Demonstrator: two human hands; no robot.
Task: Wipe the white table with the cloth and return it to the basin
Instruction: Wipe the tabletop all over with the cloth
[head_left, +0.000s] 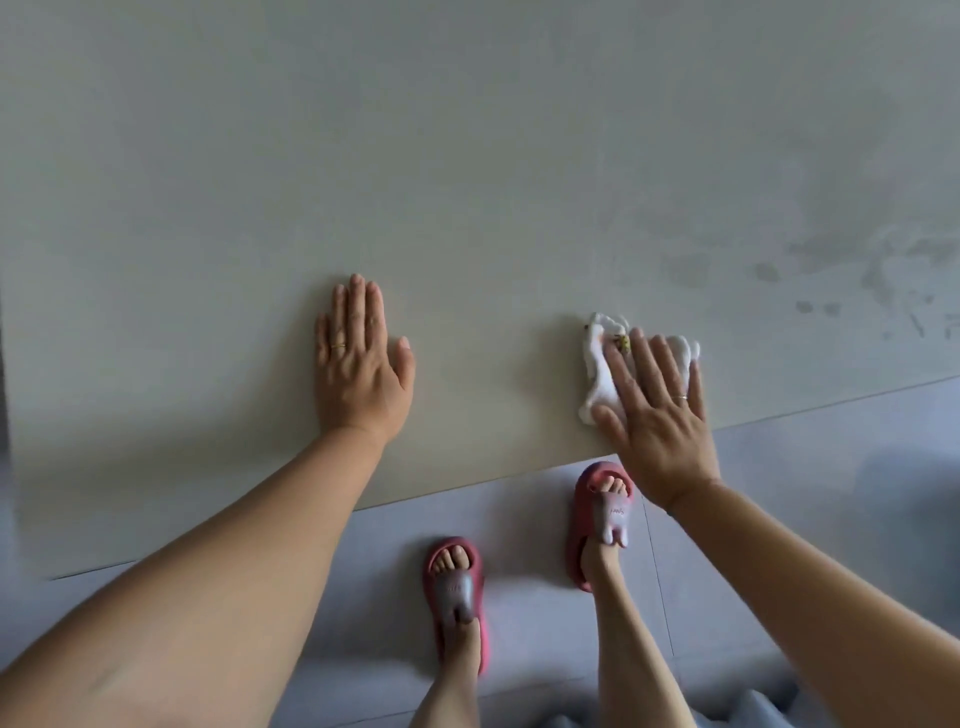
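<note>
While the left hand (361, 364) is lying flat and empty on the table (467, 156), the right hand (657, 415) is pressing the cloth (602, 374) under spread fingers mid-wipe (damp streaks lie further right), likely needing another stroke there.

Pink slippers (457, 587) on seemingly grey-tiled floor (779, 467).

Illegible small lettering on slippers (610, 512).

The cloth (618, 364) lies on the counter (467, 156) near its front edge, toward the right, under the right hand (657, 421). The left hand (361, 364) rests flat on the counter, well apart to the left.
</note>
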